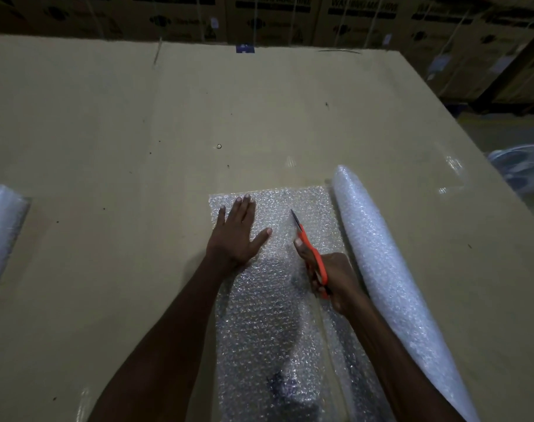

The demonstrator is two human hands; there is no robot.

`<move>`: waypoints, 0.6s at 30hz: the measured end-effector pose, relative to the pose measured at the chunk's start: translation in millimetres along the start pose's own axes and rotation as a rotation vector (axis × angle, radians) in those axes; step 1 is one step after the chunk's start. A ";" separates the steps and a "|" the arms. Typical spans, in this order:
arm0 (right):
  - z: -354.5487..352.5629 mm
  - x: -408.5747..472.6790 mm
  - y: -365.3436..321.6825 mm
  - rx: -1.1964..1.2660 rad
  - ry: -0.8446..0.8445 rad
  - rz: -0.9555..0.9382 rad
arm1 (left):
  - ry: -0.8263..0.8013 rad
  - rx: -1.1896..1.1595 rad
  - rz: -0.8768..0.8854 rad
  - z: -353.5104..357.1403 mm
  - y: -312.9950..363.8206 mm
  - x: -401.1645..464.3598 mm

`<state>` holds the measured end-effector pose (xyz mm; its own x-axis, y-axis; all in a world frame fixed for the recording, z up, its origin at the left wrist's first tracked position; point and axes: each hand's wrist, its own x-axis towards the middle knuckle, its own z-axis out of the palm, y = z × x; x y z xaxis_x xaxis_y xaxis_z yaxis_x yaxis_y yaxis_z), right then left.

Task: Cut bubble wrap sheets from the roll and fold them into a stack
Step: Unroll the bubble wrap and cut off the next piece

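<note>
1. Bubble wrap roll: head view; lies lengthwise near the right edge of the cardboard worktop, running from mid-surface to the near edge.
2. Unrolled bubble wrap sheet: spread flat to the left of the roll, still joined to it along the far portion; a slit appears to run from the near edge up to the scissors.
3. Left hand: fingers straight and spread, palm pressed flat on the sheet's far left part.
4. Right hand: fingers curled round the handles of the orange scissors; blades point toward the far edge, tip resting over the sheet just left of the roll. Whether the blades are parted cannot be told.
5. Folded bubble wrap stack: at the left edge of the worktop, well apart from the cutting.
6. Printed cartons: stand in a row beyond the far edge.
7. Handling note, as judgement: the cut looks roughly half done. Keep the blades parallel to the roll, keep the left palm holding the sheet taut, and advance in long strokes so the film does not bunch or tear off-line.
</note>
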<state>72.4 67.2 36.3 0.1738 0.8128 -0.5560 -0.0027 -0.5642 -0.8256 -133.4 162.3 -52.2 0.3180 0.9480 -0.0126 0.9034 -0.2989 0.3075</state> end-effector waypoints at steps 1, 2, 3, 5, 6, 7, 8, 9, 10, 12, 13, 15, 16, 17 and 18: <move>0.4 0.3 1.6 -0.004 -0.001 -0.001 | 0.001 -0.001 -0.001 0.5 -0.2 0.2; 1.3 0.4 2.4 -0.011 0.000 -0.002 | 0.001 -0.003 -0.001 1.3 -0.2 0.2; 2.2 1.4 2.0 -0.016 0.003 -0.007 | -0.001 -0.003 -0.002 2.1 0.0 0.4; 4.2 4.4 -1.8 -0.018 0.013 -0.016 | -0.003 -0.002 -0.005 2.5 0.0 0.4; 4.9 6.3 -3.9 -0.024 0.021 -0.019 | 0.001 -0.002 -0.005 2.4 -0.2 0.6; 4.7 8.0 -5.2 -0.034 0.026 -0.022 | 0.007 -0.002 -0.005 2.3 -0.3 0.7; 4.5 8.9 -5.3 -0.043 0.027 -0.024 | 0.012 -0.001 -0.005 2.5 -0.4 0.9; 3.6 9.1 -4.5 -0.047 0.024 -0.026 | 0.015 0.000 -0.005 2.5 -0.3 1.1; 3.1 8.6 -3.1 -0.048 0.018 -0.026 | 0.015 0.001 -0.006 2.5 -0.3 1.2; 2.6 7.5 -0.6 -0.041 0.002 -0.017 | 0.004 -0.005 -0.010 2.4 0.1 1.1; 2.9 7.8 -0.5 -0.037 -0.003 -0.011 | 0.001 -0.007 -0.012 2.4 0.3 1.1; 4.5 10.5 -2.6 -0.044 -0.002 -0.015 | 0.008 -0.007 -0.011 2.6 0.6 0.7; 5.5 12.3 -4.1 -0.048 0.001 -0.025 | 0.013 -0.007 -0.009 3.0 0.5 0.8; 6.0 13.7 -5.5 -0.049 0.007 -0.034 | 0.017 -0.006 -0.009 2.9 0.4 0.9; 6.5 14.1 -6.5 -0.050 0.014 -0.039 | 0.019 -0.005 -0.010 3.0 0.2 1.3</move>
<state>68.4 83.3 33.2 0.1868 0.8325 -0.5216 0.0536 -0.5388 -0.8407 -131.9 163.2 -55.1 0.3029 0.9530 0.0024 0.9051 -0.2884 0.3124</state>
